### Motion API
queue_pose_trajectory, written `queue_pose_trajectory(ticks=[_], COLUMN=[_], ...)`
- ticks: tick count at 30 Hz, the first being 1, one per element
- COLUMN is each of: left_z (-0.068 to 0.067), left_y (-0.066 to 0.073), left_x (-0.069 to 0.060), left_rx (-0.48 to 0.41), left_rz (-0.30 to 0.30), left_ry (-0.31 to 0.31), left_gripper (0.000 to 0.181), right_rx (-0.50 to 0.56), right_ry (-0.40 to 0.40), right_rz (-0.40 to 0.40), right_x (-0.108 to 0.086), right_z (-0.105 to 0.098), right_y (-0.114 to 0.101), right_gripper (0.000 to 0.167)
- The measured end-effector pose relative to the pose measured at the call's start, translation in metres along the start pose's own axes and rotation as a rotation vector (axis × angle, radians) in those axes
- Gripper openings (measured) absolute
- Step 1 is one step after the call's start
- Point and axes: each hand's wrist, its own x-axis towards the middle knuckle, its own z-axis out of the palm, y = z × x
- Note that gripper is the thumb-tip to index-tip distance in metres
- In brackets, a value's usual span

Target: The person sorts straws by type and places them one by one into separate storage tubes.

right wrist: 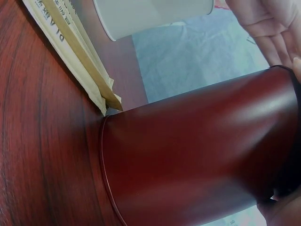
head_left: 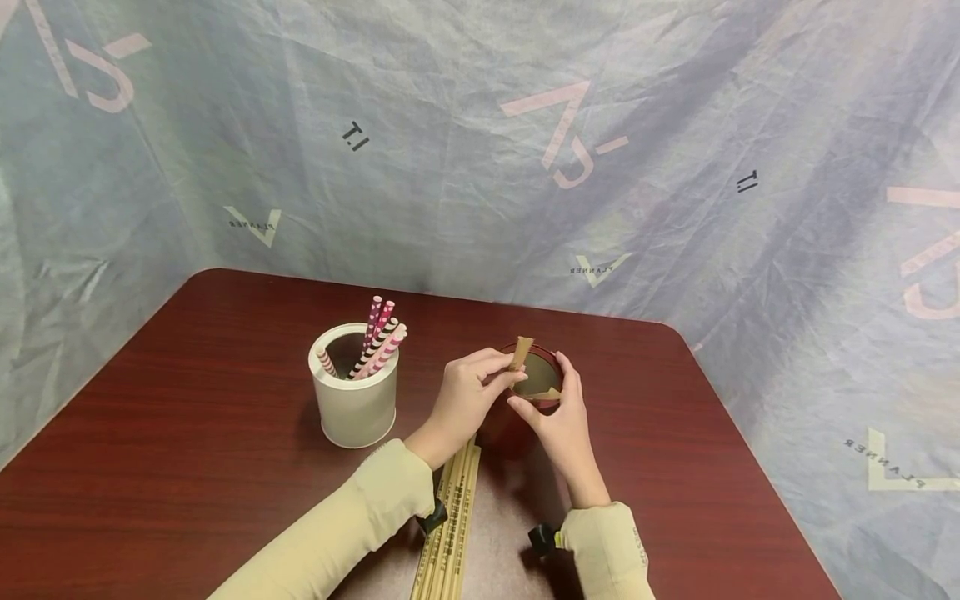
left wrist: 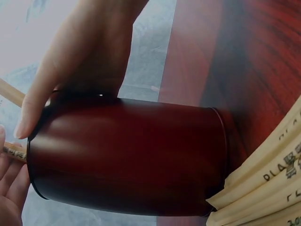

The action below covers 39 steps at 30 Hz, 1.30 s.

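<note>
Tan paper is showing between the fingertips of your left hand (head_left: 474, 385): thumb and fingers are pinching a wrapped stick (head_left: 522, 352), holding it steeply at the left side of the canister's mouth. Its lower end is hiding behind your fingers; cannot tell how deep it is reaching. Your right hand (head_left: 562, 417) is clamping the dark red canister (left wrist: 127, 155), thumb at the near rim, fingers curling round the right side. Canister is standing upright on the table (head_left: 150, 383), mouth up, between your two hands. Second stick (head_left: 551, 394) is showing at the canister's near rim, beside your right thumb.

At the canister's foot, near side: paper-wrapped bundle (head_left: 450, 533), dark print running along it, lying lengthwise and trailing toward you. Your left sleeve (head_left: 315, 533), pale yellow, is reaching in on the near left of the canister. Left of the canister, well apart, a white tin (head_left: 356, 417) is standing upright, holding straws (head_left: 386, 342), some dotted, some striped, mostly pink and black. Beyond the canister, past the table's far edge, grey printed cloth (head_left: 450, 167) is hanging in creases.
</note>
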Motion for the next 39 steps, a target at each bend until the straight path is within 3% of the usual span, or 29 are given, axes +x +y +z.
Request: queue_pose_trajectory(ticks=[12, 21, 28, 33, 39], left_z=[0.000, -0.004, -0.023, -0.042, -0.061], left_y=[0.002, 0.007, 0.025, 0.034, 0.037], left_x=[0.001, -0.004, -0.012, -0.016, -0.025], left_rx=[-0.029, -0.161, -0.241, -0.210, -0.165], left_rz=[-0.097, -0.127, -0.140, -0.140, -0.210], left_ry=[-0.015, -0.014, 0.020, 0.070, 0.084], left_gripper=[0.024, 0.028, 0.026, 0.025, 0.025], right_rx=[-0.008, -0.004, -0.001, 0.004, 0.021], right_ry=[0.013, 0.010, 0.027, 0.029, 0.020], right_rz=[-0.001, 0.013, 0.007, 0.006, 0.018], right_x=[0.000, 0.000, 0.000, 0.000, 0.000], right_z=[0.001, 0.001, 0.002, 0.002, 0.001], right_y=[0.002, 0.002, -0.001, 0.000, -0.001], right_gripper=[0.093, 0.092, 0.094, 0.093, 0.092])
